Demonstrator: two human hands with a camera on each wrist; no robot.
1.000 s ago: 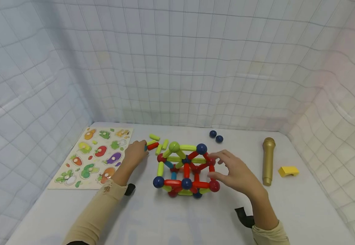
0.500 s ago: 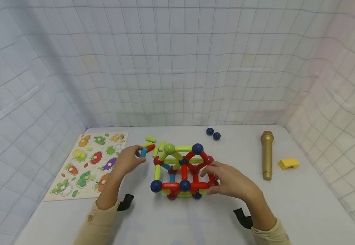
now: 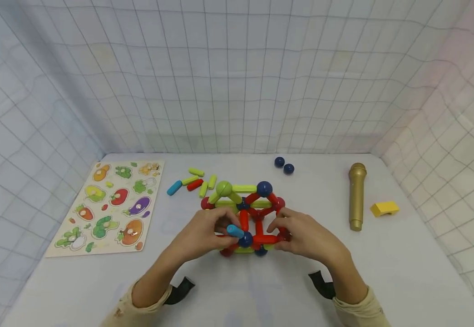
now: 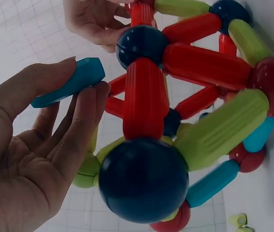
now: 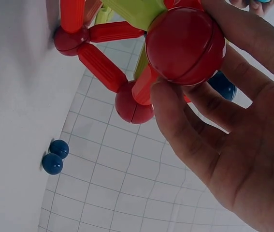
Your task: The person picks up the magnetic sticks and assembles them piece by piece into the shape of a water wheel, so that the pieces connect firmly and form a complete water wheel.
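A frame of magnetic rods and balls [image 3: 247,213] in red, green and dark blue stands at the table's middle. My left hand [image 3: 204,234] pinches a short blue rod [image 3: 234,231] [image 4: 71,82] between thumb and fingers, right by a dark blue ball [image 3: 246,239] at the frame's near side. On the frame's right lower corner my right hand [image 3: 302,234] grips a red ball [image 5: 185,46] between thumb and fingers. The left wrist view shows the frame [image 4: 175,125] close up.
Loose rods [image 3: 194,181], green, red and blue, lie left behind the frame. A vegetable puzzle board [image 3: 106,206] lies at the left. Two dark blue balls [image 3: 283,165] sit at the back. A gold microphone [image 3: 357,195] and a yellow block [image 3: 384,208] lie at the right.
My left hand picked a blue rod from the loose pile and carried it right to the frame's near side. My right hand closed on the frame's right corner ball.
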